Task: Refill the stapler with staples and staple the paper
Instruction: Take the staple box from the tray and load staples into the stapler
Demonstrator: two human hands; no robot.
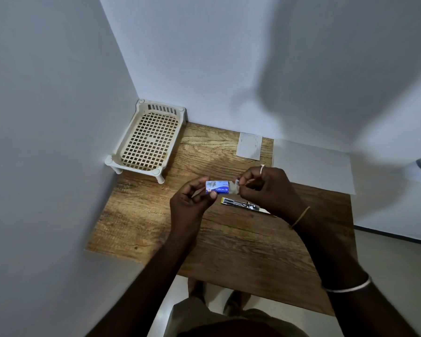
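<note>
Both hands pinch the staple box [217,186]: left hand [192,198] its body, right hand [269,188] seemingly its flap; stapler [241,204] lies lengthwise just below right.

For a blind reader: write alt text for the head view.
Two hands hold a small blue staple box above a wooden table; the right hand picks at its open end. An opened stapler lies beneath.
</note>
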